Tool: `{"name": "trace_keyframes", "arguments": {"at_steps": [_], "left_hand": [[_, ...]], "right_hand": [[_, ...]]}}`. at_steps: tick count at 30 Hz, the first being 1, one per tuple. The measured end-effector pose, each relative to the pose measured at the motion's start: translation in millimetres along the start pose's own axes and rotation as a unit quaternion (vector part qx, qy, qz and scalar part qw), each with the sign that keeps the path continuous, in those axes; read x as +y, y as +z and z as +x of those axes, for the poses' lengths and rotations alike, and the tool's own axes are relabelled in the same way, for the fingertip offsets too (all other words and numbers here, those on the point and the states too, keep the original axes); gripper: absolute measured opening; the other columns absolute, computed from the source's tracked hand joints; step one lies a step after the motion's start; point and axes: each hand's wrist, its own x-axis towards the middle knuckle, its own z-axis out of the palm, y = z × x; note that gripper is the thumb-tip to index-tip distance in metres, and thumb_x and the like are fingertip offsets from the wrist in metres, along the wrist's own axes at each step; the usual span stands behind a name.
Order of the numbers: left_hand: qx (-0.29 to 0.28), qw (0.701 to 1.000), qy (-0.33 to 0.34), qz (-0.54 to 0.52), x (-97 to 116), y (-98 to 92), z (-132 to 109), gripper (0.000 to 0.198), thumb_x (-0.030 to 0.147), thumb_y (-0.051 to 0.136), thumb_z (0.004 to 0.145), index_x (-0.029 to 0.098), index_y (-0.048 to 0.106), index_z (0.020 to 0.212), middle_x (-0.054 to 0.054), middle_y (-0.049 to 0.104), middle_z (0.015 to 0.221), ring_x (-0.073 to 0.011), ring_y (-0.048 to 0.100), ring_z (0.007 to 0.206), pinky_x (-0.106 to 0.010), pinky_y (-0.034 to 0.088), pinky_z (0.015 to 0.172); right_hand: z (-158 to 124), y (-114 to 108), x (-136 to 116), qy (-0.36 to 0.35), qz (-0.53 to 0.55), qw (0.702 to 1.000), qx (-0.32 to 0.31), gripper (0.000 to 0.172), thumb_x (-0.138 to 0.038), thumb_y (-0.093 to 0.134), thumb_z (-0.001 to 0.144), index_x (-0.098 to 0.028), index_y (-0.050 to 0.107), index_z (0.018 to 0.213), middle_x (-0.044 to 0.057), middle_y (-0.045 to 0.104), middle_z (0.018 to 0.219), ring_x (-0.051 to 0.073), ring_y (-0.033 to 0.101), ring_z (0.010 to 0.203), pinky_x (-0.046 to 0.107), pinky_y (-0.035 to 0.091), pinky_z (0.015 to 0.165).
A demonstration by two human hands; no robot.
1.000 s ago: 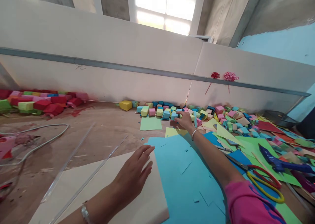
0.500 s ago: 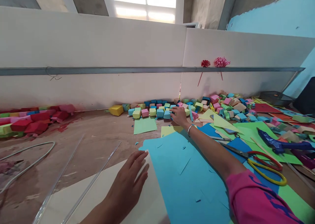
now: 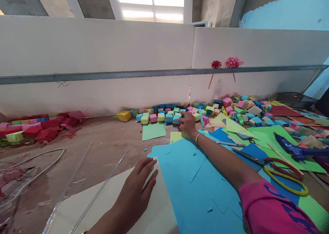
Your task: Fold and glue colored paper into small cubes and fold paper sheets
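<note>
My right hand (image 3: 188, 124) reaches to the row of small coloured paper cubes along the foot of the partition. Its fingers are curled beside a light blue paper cube (image 3: 176, 119); what lies between them is hidden. My left hand (image 3: 138, 186), empty with fingers apart, rests above a white sheet (image 3: 154, 210). Beneath my right forearm spreads a large blue sheet (image 3: 187, 179) with small offcuts and cut lines. A green paper piece (image 3: 153, 131) lies in front of the cube row.
Scissors (image 3: 259, 161) with red and yellow handles lie at right, near a blue glitter glue gun (image 3: 295, 151). Clear plastic strips (image 3: 100, 191) and a pale cable (image 3: 43, 169) are at left. Red and pink blocks (image 3: 48, 127) line the left wall. A loose cube pile (image 3: 253, 112) sits at right.
The camera view has tilted and shifted slightly, so things appear a little further right. Both hands keep nearly the same place and pose; my right hand stays at the cube row.
</note>
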Motion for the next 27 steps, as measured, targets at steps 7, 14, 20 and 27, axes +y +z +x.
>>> {"name": "trace_keyframes", "arguments": {"at_steps": [7, 14, 20, 27], "left_hand": [[0.002, 1.0, 0.003, 0.005, -0.3, 0.1, -0.7, 0.039, 0.022, 0.048, 0.092, 0.027, 0.049, 0.13, -0.012, 0.053, 0.133, -0.026, 0.057, 0.118, -0.041, 0.055, 0.093], [-0.006, 0.999, -0.024, 0.03, -1.6, 1.1, -1.8, 0.032, 0.024, 0.05, 0.091, 0.025, 0.057, 0.122, -0.012, 0.054, 0.132, -0.0273, 0.059, 0.116, -0.044, 0.055, 0.09], [-0.012, 0.999, -0.033, 0.03, -0.2, 0.0, -0.9, 0.025, 0.022, 0.049, 0.09, 0.024, 0.06, 0.113, -0.012, 0.054, 0.13, -0.0282, 0.056, 0.118, -0.046, 0.053, 0.092], [-0.021, 0.999, -0.036, 0.024, -1.5, 1.9, -1.5, 0.025, 0.021, 0.048, 0.09, 0.024, 0.061, 0.112, -0.011, 0.053, 0.13, -0.0274, 0.054, 0.12, -0.045, 0.051, 0.095]], "right_hand": [[-0.3, -0.9, 0.7, -0.006, 0.014, 1.0, -0.005, 0.036, -0.002, 0.049, 0.071, -0.019, 0.078, 0.085, 0.009, 0.06, 0.13, 0.03, 0.046, 0.12, 0.045, 0.036, 0.099], [-2.5, -1.7, -19.8, -0.066, 0.067, 0.993, -0.075, 0.034, 0.0, 0.047, 0.075, -0.017, 0.075, 0.084, 0.011, 0.064, 0.122, 0.025, 0.054, 0.115, 0.04, 0.044, 0.096], [-20.5, 9.4, -58.1, -0.173, 0.115, 0.953, -0.22, 0.012, -0.02, 0.064, 0.081, -0.02, 0.074, 0.086, 0.009, 0.06, 0.13, 0.023, 0.057, 0.117, 0.036, 0.047, 0.094], [-24.3, 8.9, -56.6, -0.158, 0.156, 0.934, -0.28, 0.019, -0.026, 0.054, 0.091, -0.018, 0.072, 0.089, 0.012, 0.063, 0.121, 0.024, 0.055, 0.118, 0.037, 0.044, 0.095]]}}
